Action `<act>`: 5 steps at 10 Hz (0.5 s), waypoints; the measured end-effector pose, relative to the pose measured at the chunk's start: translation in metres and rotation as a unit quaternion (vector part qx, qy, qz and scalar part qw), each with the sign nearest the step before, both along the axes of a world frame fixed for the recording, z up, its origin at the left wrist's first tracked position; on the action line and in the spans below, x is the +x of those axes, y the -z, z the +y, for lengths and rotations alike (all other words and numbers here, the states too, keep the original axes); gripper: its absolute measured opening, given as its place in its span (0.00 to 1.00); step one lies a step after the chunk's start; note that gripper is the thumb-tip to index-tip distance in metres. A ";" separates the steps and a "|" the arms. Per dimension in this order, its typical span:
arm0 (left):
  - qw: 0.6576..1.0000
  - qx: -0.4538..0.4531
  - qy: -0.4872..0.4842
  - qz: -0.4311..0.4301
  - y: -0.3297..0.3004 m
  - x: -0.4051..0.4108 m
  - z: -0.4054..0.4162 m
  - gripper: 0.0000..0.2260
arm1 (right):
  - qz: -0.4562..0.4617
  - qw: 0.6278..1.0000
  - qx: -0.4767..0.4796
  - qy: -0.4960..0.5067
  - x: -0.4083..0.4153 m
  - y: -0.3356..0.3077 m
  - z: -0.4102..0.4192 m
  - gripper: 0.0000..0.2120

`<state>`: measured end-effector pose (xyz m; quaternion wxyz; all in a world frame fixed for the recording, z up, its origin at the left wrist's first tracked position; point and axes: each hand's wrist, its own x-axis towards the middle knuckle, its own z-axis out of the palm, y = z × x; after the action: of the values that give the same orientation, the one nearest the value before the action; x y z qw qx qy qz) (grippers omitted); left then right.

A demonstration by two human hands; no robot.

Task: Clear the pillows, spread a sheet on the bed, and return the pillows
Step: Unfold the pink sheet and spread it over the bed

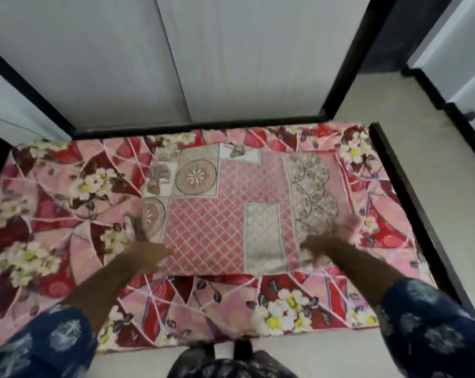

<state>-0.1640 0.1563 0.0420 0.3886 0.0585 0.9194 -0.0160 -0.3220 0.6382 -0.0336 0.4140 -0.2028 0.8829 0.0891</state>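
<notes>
your left hand (pixel 138 236) and right hand (pixel 340 236) blur at the pillow's (pixel 225 211) 8 and 4 o'clock edges; finger state unclear. pillow lies mid-bed on the sheet (pixel 53 214); shoving it could rumple that sheet.

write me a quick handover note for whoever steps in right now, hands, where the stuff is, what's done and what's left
Left hand: blurred by motion, fingers spread at the pillow's left edge; grip unclear.
Right hand: blurred too, at the pillow's right edge; grip unclear.
Pillow: patchwork pink cover, lying flat in the middle of the bed, on the sheet.
Sheet: red and pink floral, spread across the bed up to the dark frame.
Done: sheet is on, one pillow is back.
Left: settle this pillow; no other pillow is in view, so check for any to return.
</notes>
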 end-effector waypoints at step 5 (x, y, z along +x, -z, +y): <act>0.934 0.057 -0.336 0.105 0.115 0.042 -0.050 0.17 | -0.050 0.966 -0.252 -0.007 0.063 0.059 -0.240 0.25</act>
<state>-0.1221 0.1067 -0.0732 0.2683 -0.2336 0.9204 0.1623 -0.2593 0.3983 -0.0931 0.3926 -0.3111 0.8535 -0.1438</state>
